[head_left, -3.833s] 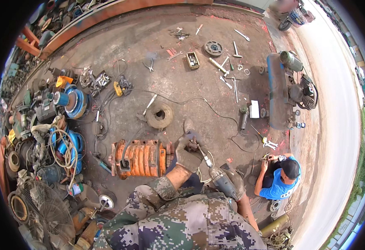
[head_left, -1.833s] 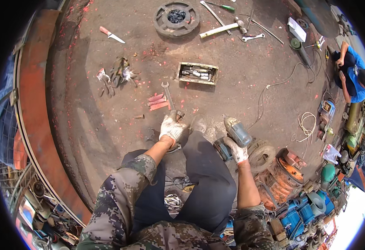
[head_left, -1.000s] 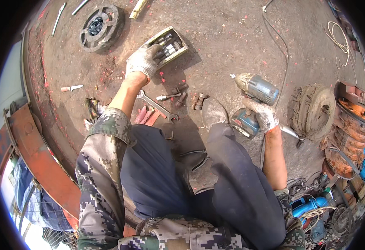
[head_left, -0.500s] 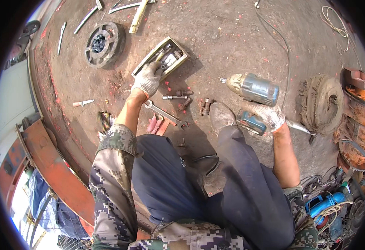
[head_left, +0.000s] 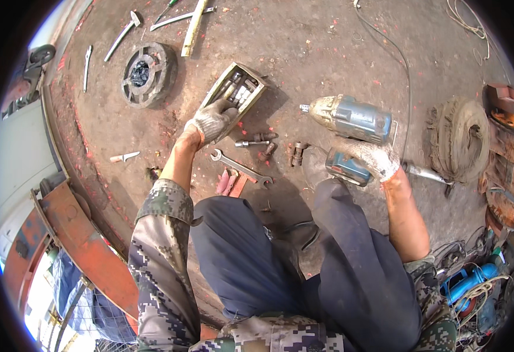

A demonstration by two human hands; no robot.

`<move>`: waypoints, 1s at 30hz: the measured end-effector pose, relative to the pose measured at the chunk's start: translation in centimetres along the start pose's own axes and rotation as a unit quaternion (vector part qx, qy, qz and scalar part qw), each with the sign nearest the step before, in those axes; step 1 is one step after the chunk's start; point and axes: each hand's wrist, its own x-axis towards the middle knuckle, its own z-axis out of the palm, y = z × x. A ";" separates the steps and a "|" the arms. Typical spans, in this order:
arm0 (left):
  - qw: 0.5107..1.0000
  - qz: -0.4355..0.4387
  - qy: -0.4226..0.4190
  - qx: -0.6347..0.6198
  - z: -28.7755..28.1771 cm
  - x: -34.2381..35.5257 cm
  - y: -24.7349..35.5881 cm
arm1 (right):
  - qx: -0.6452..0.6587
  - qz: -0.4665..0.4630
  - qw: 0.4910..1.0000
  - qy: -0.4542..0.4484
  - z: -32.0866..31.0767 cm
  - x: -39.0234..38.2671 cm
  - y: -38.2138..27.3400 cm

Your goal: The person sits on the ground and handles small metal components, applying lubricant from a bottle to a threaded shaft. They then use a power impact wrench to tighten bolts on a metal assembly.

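My right hand (head_left: pixel 377 158), in a white knit glove, is wrapped around the grip of a blue cordless impact wrench (head_left: pixel 356 119). Its bare square drive points left, and the battery is below the hand. My left hand (head_left: pixel 214 120), gloved too, reaches into the near end of a narrow open box (head_left: pixel 255 97) with curled fingers. Metal sockets (head_left: pixel 242 91) and rods lie inside that box. What the left fingertips grip, if anything, is hidden. Close to this hand on the ground are an open-end wrench (head_left: pixel 242 168), a shiny socket extension (head_left: pixel 251 143) and rusty bolts (head_left: pixel 297 154).
A round slotted block (head_left: pixel 148 76) and a hammer (head_left: pixel 122 35) lie at the far left, a knife (head_left: pixel 125 156) nearer. To the right are a worn tyre-like ring (head_left: pixel 459 141) and rusty orange machinery (head_left: pixel 506 170). A cable (head_left: pixel 389 41) crosses the floor.
My left hand has drawn back toward the near end of the box, and its fingers have curled in. The right hand keeps hold of the impact wrench. The view has shifted slightly.
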 end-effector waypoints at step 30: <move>0.859 0.150 -0.008 -0.489 3.9 -10.7 9.2 | 0.643 0.165 0.746 -0.058 0.5 -0.9 -0.3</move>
